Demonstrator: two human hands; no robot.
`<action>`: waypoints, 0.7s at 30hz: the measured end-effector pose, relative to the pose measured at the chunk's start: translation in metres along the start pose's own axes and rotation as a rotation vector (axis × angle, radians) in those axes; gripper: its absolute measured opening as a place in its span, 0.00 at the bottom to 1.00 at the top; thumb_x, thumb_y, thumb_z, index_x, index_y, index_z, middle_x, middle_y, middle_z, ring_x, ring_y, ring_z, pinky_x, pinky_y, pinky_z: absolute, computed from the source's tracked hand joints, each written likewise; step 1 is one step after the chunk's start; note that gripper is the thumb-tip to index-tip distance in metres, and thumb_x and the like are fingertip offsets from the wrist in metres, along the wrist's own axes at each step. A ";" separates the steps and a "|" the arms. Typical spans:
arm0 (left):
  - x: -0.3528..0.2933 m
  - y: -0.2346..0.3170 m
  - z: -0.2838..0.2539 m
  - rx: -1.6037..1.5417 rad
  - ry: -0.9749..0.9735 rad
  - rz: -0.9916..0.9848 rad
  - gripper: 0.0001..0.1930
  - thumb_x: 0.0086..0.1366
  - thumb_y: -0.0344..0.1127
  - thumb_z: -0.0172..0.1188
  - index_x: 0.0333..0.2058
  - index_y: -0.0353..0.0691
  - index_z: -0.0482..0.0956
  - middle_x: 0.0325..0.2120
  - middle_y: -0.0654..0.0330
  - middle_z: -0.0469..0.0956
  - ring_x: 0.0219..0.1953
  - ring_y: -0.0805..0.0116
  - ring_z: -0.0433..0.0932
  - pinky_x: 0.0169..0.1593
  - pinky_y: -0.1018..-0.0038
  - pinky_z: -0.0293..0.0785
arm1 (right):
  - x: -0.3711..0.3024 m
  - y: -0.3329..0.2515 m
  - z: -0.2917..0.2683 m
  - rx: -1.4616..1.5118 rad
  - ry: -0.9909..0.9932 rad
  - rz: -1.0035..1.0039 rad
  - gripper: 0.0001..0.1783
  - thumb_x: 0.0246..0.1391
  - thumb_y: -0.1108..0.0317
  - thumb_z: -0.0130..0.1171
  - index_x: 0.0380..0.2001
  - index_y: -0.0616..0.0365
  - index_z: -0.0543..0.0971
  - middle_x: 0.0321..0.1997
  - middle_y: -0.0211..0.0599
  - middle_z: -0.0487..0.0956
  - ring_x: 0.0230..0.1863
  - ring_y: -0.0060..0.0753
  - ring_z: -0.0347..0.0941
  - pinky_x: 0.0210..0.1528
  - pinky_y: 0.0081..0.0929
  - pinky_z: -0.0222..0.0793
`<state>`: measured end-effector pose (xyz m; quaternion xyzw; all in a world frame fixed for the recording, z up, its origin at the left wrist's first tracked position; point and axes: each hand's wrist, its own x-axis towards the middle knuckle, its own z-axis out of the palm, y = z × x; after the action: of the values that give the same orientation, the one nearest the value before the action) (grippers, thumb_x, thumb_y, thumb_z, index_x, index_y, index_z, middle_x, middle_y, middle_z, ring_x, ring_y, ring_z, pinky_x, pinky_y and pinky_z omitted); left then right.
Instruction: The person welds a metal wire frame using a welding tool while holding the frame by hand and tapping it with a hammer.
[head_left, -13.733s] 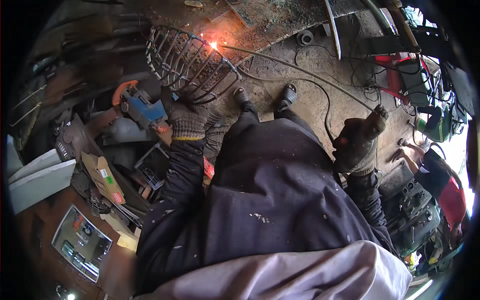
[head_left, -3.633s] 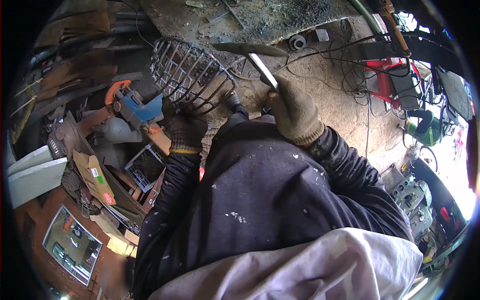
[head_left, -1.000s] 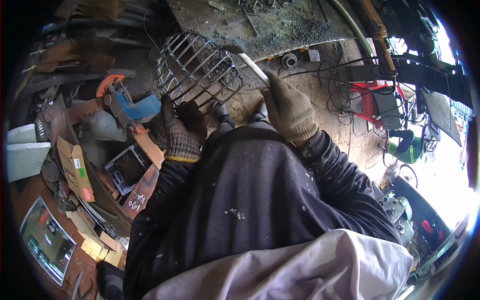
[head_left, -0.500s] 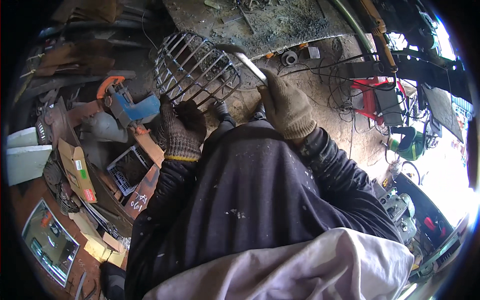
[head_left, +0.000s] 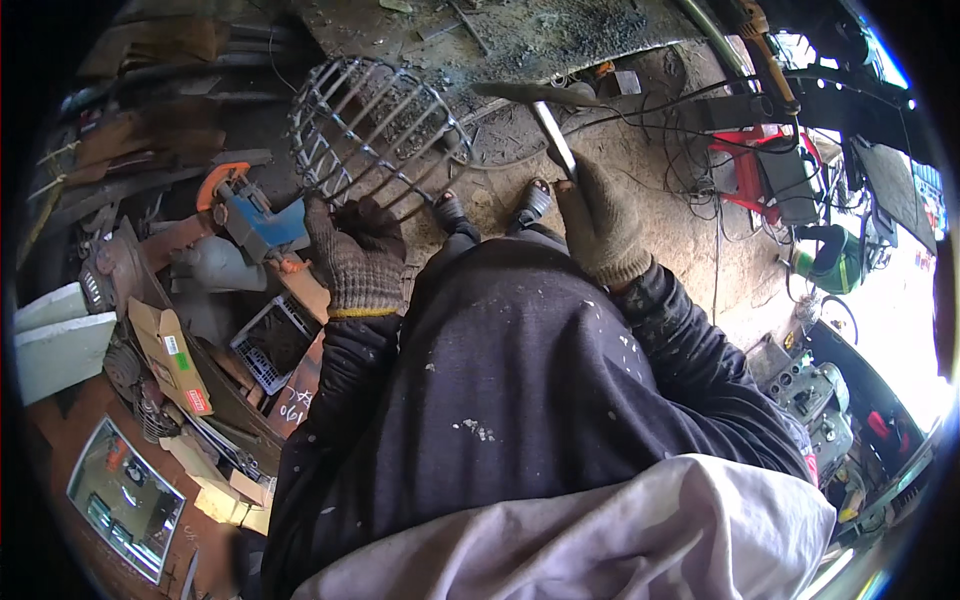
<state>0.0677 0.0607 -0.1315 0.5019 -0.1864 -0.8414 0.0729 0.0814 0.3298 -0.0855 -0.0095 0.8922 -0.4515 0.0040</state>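
ahead of the body, just past the left hand's fingertips, the welded bar cage (head_left: 370,152) leans upward and away, touching the left hand (head_left: 355,258) at its near lower edge. that hand, in a brown knitted glove with a yellow cuff, has its fingers curled in around the rim and looks to be gripping it, though the fingertips are hidden among the bars. the cage's middle rail slants from the upper left down to the right, with thinner bars crossing it. the right hand (head_left: 603,220) is the farther one, to the right of the cage and apart from it; its gloved fingers are closed around the pale handle of a hammer (head_left: 552,133) with a long dark head. that head lies nearly level, left to right, its left tip toward the cage's right rim; in this view a gap shows between tip and rim, but how deep it runs i cannot tell. below that gap are the sandals (head_left: 537,198) on the concrete floor (head_left: 685,245), and beyond it the grimy metal worktop (head_left: 570,38). nothing seems to stand between hammer and cage. crowding is on the left: a blue machine with an orange guard (head_left: 265,222) sits just beside the left glove, with a plastic crate (head_left: 248,352) and an open cardboard box (head_left: 165,352) nearer the body. over to the right, well apart, are tangled cables (head_left: 692,178) and a red stool (head_left: 745,175).
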 end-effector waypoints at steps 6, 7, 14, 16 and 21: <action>0.010 0.002 -0.002 -0.016 -0.168 -0.081 0.18 0.54 0.47 0.70 0.27 0.42 0.72 0.22 0.62 0.74 0.22 0.70 0.72 0.27 0.74 0.75 | 0.004 -0.011 -0.005 -0.040 -0.036 -0.096 0.19 0.56 0.68 0.55 0.51 0.58 0.74 0.28 0.45 0.79 0.29 0.44 0.79 0.30 0.35 0.73; 0.009 0.001 -0.002 -0.005 -0.173 -0.079 0.18 0.54 0.47 0.70 0.27 0.42 0.72 0.22 0.62 0.74 0.22 0.70 0.73 0.28 0.74 0.75 | 0.005 -0.013 -0.007 -0.061 -0.043 -0.102 0.19 0.56 0.67 0.55 0.51 0.58 0.74 0.28 0.45 0.79 0.28 0.45 0.79 0.30 0.35 0.73; 0.005 -0.002 0.002 -0.025 -0.110 -0.063 0.18 0.54 0.47 0.71 0.26 0.42 0.72 0.23 0.63 0.74 0.24 0.70 0.77 0.32 0.73 0.80 | 0.014 -0.017 -0.003 -0.292 -0.186 -0.073 0.20 0.56 0.66 0.56 0.53 0.57 0.73 0.26 0.45 0.78 0.27 0.48 0.78 0.28 0.38 0.73; 0.002 -0.002 0.000 -0.044 -0.180 -0.080 0.18 0.53 0.46 0.72 0.26 0.41 0.72 0.23 0.63 0.75 0.24 0.70 0.77 0.32 0.74 0.81 | 0.011 -0.015 -0.003 -0.249 -0.139 -0.086 0.21 0.56 0.66 0.56 0.53 0.56 0.73 0.27 0.45 0.78 0.27 0.48 0.78 0.27 0.39 0.73; -0.001 -0.008 0.010 -0.062 -0.030 -0.017 0.18 0.54 0.45 0.71 0.27 0.40 0.73 0.22 0.63 0.76 0.23 0.71 0.77 0.30 0.77 0.79 | 0.006 -0.013 -0.007 -0.137 -0.061 -0.195 0.22 0.57 0.65 0.55 0.55 0.56 0.71 0.26 0.45 0.78 0.26 0.48 0.78 0.27 0.39 0.73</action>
<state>0.0599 0.0707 -0.1291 0.4882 -0.1572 -0.8548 0.0785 0.0758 0.3281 -0.0710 -0.1103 0.9152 -0.3873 -0.0137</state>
